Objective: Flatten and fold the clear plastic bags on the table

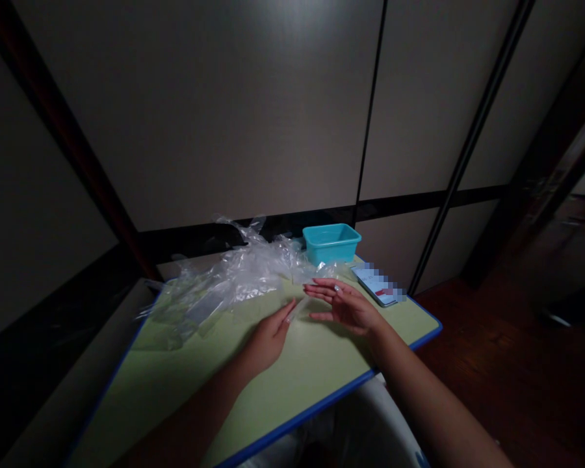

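Fingers of the left hand [269,337] are pinching a thin clear film [299,308], which is jutting into the gap between both hands above the table [292,396]; those of the right hand [348,309], at three o'clock from it, are hovering open and apart, apparently gripping nothing. The film could be slipping away if that single pinch loosens, since its surface is looking slick, and dim light is making its edges easy to miss. At ten o'clock, a crumpled plastic heap [246,273] is sprawling past the tabletop's left edge; a careless forearm brush could be sending loose pieces floorward. At one o'clock, a teal basin [332,250] is standing near the far edge, where snagged plastic might be tugging it. Toward two o'clock, a phone [376,286] is lying close to the right edge, exposed to a wide swing of the right arm.
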Demonstrator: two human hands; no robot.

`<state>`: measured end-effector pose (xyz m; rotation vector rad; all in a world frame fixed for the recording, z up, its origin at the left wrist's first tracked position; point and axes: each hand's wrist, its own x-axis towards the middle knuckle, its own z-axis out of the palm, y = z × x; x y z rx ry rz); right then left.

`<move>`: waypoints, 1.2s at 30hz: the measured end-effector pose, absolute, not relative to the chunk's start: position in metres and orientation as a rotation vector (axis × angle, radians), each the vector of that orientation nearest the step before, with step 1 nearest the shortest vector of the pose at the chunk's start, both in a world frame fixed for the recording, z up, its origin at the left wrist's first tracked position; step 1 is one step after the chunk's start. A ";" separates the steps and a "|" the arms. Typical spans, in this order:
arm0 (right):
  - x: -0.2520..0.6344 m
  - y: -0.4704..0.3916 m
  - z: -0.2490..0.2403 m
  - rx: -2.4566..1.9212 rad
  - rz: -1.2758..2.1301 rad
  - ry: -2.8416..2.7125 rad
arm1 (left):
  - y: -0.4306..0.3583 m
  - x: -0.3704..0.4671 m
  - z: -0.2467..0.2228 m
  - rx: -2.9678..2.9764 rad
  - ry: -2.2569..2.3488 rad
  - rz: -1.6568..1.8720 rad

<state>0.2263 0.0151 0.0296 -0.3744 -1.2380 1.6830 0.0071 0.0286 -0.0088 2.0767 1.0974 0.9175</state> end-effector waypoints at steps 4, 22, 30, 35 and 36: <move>0.231 0.016 0.030 -0.386 1.619 -1.183 | 0.030 0.004 0.000 1.655 1.032 1.004; 0.218 0.028 0.012 -0.798 1.313 -1.403 | 0.016 0.003 0.011 0.840 0.486 0.580; 0.216 0.027 0.005 -0.869 1.420 -1.490 | 0.011 0.003 0.013 0.876 0.466 0.450; 0.219 0.031 0.002 -0.982 1.298 -1.524 | 0.016 -0.004 0.019 0.897 0.613 0.501; 0.220 0.032 0.001 -1.012 1.269 -1.537 | 0.018 -0.006 0.021 0.902 0.645 0.491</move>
